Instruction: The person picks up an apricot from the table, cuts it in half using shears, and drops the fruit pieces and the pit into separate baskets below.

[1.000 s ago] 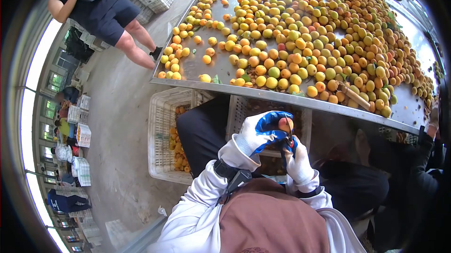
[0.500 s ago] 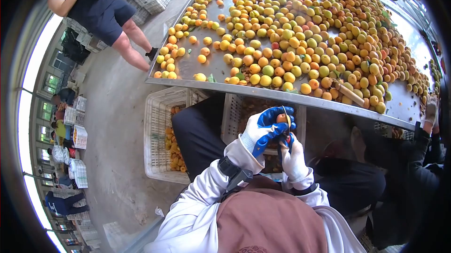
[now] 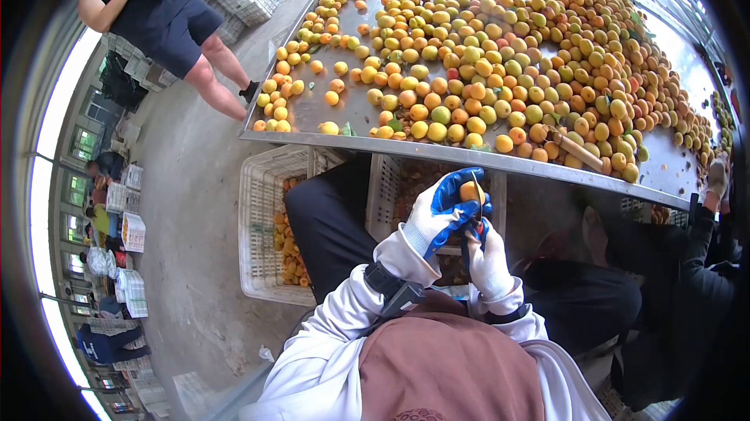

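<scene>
My left hand [image 3: 439,216], in a white glove with blue coating, curls around an orange-yellow apricot [image 3: 469,191] above my lap. My right hand [image 3: 491,263], also gloved, is closed on a small knife [image 3: 479,226] with a red and dark handle. The thin blade points up and lies against the right side of the apricot. Both hands are close together, just below the front edge of the metal table [image 3: 344,141]. Many loose apricots [image 3: 469,93] cover the tabletop.
Plastic crates with fruit stand under the table: a white crate [image 3: 258,265] left of my leg and another crate [image 3: 383,194] between my knees. A wooden stick [image 3: 578,152] lies among the apricots. One person [image 3: 168,23] stands at the left; another person's gloved hand [image 3: 716,177] is at the right.
The apricot has turned in my left hand, and the blue fingers have spread, showing more of the fruit. The knife blade has shifted slightly against it. The view has moved slightly.
</scene>
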Motion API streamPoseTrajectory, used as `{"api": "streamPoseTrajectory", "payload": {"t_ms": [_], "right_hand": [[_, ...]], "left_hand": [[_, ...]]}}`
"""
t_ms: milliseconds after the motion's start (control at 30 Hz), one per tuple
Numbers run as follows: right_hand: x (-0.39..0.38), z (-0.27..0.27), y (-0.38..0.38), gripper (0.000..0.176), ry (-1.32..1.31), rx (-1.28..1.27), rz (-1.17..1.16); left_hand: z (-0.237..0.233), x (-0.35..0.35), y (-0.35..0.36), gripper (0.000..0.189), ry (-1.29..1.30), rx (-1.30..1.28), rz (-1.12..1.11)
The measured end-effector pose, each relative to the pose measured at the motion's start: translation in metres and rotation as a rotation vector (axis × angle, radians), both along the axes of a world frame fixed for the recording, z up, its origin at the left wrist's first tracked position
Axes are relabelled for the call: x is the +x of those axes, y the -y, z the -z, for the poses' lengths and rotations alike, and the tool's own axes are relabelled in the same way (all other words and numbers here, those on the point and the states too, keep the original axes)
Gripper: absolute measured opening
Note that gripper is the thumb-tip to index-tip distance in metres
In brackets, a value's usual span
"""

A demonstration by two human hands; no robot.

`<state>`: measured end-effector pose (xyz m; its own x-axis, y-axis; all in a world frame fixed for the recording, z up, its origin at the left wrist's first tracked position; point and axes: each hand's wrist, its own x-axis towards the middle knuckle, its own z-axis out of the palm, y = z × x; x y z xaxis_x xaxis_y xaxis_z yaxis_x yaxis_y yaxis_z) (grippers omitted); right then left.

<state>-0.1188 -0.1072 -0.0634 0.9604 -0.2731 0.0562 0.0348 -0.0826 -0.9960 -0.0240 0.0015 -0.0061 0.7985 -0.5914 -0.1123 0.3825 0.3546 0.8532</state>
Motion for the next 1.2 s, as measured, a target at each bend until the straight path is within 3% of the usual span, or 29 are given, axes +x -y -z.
{"api": "streamPoseTrajectory", "payload": {"t_ms": [133,200,333,400,433,500,533,600,633,700,833,1000,1067,1200], "right_hand": [[0.0,0.001,0.0,0.02,-0.063,-0.034,-0.042],[0.001,0.008,-0.004,0.02,-0.015,-0.057,0.002],[0.0,0.007,-0.002,0.019,-0.057,-0.019,0.013],[0.001,0.003,-0.001,0.019,-0.07,-0.072,0.011],[0.001,0.004,-0.003,0.019,-0.071,-0.07,0.011],[0.0,0.007,-0.006,0.017,-0.052,0.084,-0.019],[-0.001,0.005,-0.005,0.017,-0.054,0.084,-0.019],[-0.002,-0.002,-0.002,0.016,-0.167,0.522,-0.138],[-0.001,-0.002,0.0,0.016,-0.17,0.522,-0.139],[0.001,-0.001,0.002,0.016,-0.371,0.945,-0.207],[0.001,0.003,0.007,0.027,-0.402,1.186,-0.316],[0.0,0.002,0.005,0.027,-0.406,1.176,-0.323],[0.001,0.006,0.001,0.022,-0.319,0.88,-0.214],[0.0,-0.005,0.007,0.024,-0.301,0.723,-0.175]], "left_hand": [[0.01,0.001,-0.001,0.041,-0.056,-0.014,0.025],[0.012,-0.001,0.003,0.04,-0.379,-0.05,0.027],[0.028,0.001,0.007,0.037,-0.36,-0.061,0.004],[0.031,0.001,0.008,0.033,-0.066,0.104,-0.076],[0.037,0.002,0.009,0.033,-0.068,0.105,-0.075],[0.042,0.004,0.009,0.029,0.113,0.275,-0.127],[0.045,0.005,0.008,0.026,0.085,0.3,-0.117],[0.031,0.005,0.008,0.026,0.04,0.304,-0.102],[0.027,0.005,0.008,0.025,-0.003,0.308,-0.087],[0.033,0.006,0.006,0.026,0.01,0.287,-0.085],[0.046,0.009,0.001,0.028,-0.011,0.197,-0.024],[0.041,0.008,-0.002,0.034,-0.065,0.187,0.015],[0.043,0.01,-0.002,0.036,-0.098,0.17,0.049],[0.045,0.012,-0.003,0.042,0.063,0.055,0.102]]}}
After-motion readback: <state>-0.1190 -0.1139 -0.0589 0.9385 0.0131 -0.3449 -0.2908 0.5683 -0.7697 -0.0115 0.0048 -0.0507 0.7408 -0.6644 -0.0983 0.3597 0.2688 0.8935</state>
